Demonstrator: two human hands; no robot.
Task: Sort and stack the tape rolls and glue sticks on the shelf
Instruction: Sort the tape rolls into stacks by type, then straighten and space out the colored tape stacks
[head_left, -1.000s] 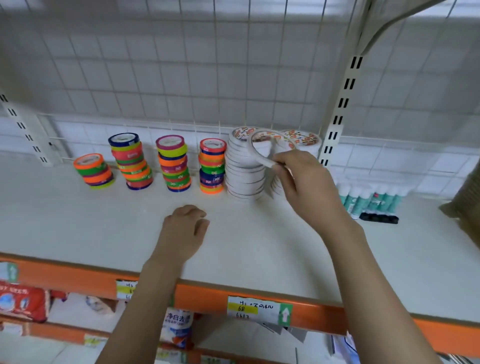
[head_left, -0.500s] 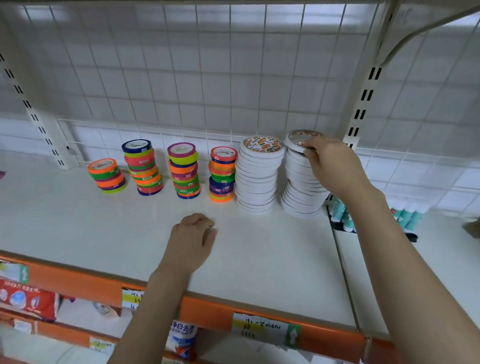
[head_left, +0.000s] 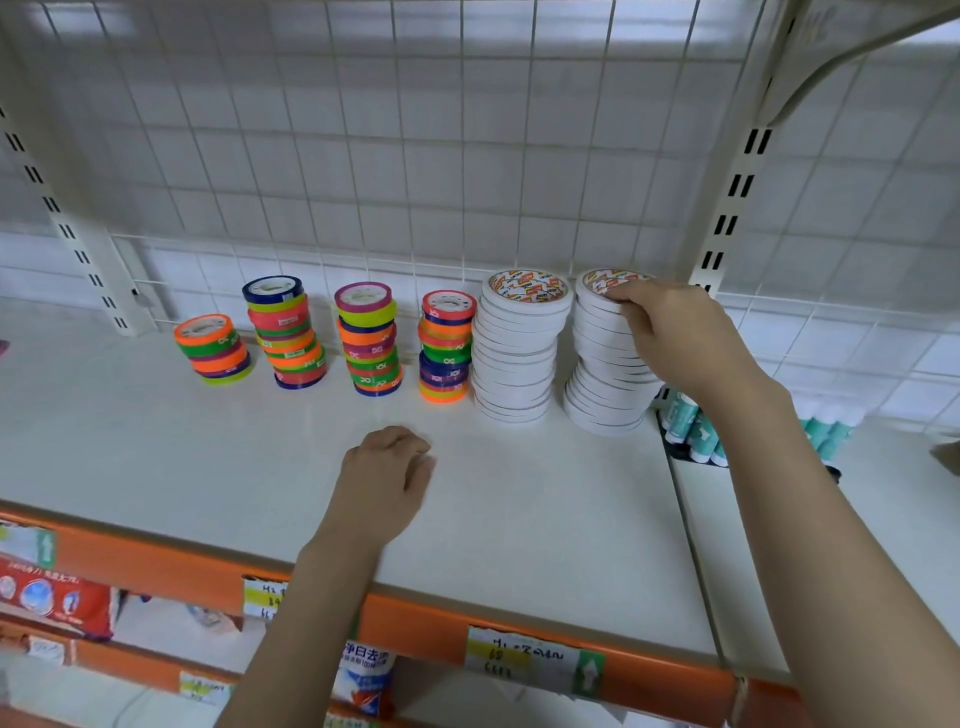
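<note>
**Right hand on the right white tape stack, left hand idle on the shelf**

Right hand (head_left: 675, 338): fingers curled round the upper rolls of the right white tape stack (head_left: 605, 364), fingertips on the top roll's rim. That stack leans; the left white tape stack (head_left: 517, 348) stands just beside it. Left hand (head_left: 384, 480): loosely curled, holding nothing, resting on the shelf (head_left: 156, 441) near the front edge.

Four coloured tape stacks (head_left: 366, 338) stand in a row to the left. Glue sticks (head_left: 693, 428) sit far right, partly behind the right arm.

Tape-core print is red/orange, unreadable. Price label (head_left: 524, 660) on the orange rail: handwriting, unclear.
</note>
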